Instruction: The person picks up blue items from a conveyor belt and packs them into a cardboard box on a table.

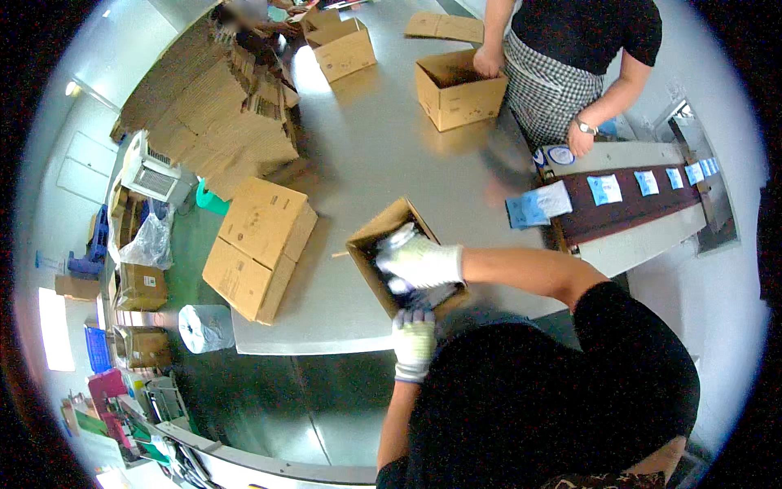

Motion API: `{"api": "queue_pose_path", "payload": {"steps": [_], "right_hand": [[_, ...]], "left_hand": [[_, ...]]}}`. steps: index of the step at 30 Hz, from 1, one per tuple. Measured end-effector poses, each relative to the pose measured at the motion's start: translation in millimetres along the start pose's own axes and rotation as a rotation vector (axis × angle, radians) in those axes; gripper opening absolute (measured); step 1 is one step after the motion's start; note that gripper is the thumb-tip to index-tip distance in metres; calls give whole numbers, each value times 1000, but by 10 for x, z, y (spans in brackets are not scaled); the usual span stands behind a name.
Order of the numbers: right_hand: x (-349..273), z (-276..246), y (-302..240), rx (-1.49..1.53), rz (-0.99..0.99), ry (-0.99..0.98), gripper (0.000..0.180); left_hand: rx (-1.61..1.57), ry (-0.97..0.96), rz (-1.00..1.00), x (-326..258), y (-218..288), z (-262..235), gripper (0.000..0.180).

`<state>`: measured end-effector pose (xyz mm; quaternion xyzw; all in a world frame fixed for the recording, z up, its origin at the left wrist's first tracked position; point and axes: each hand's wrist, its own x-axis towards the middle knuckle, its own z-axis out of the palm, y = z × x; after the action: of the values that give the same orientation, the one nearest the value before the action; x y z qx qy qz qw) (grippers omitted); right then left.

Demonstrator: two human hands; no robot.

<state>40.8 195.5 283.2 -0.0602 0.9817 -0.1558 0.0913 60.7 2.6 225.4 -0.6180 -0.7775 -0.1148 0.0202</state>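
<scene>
1. Two gloved hands at one open box [383, 244] on the steel table [375, 147]; box near the table's front edge, tilted, flaps up.
2. Right hand [419, 261], white glove, reaching over the box mouth, fingers curled round a pale pouch [401, 237] inside; forearm stretched in from the right, elbow bent.
3. Left hand [414, 338], white glove, at the box's near corner, just past the table edge; forearm rising from below; grip hidden, closed or open not to be told.
4. Two sealed cartons [259, 248] stacked at the table's left front corner, just left of the open box, a narrow gap between.
5. Two more open boxes farther up: one [458, 90] before a co-worker in a checked apron, another [342, 47] near the far end.
6. Flat cardboard [204, 114] piled high along the left side.
7. Conveyor belt [627, 208] at right, about six blue-and-white pouches [604, 189] in a row; its end close to the open box.
8. Bare steel wide through the table's middle, between open box and co-worker's box.
</scene>
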Motion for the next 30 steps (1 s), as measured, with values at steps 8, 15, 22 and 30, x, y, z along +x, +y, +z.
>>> {"api": "queue_pose_path", "payload": {"steps": [8, 15, 22, 30], "right_hand": [[-1037, 200, -621, 25, -25, -14, 21], [45, -49, 99, 140, 310, 124, 42], [1430, -1698, 622, -211, 250, 931, 50], [90, 206, -38, 88, 212, -51, 47]], "left_hand": [[-416, 180, 68, 57, -290, -519, 38], [-138, 319, -391, -53, -923, -598, 38], [168, 144, -585, -317, -1897, -537, 37], [403, -102, -970, -318, -3251, -577, 72]]}}
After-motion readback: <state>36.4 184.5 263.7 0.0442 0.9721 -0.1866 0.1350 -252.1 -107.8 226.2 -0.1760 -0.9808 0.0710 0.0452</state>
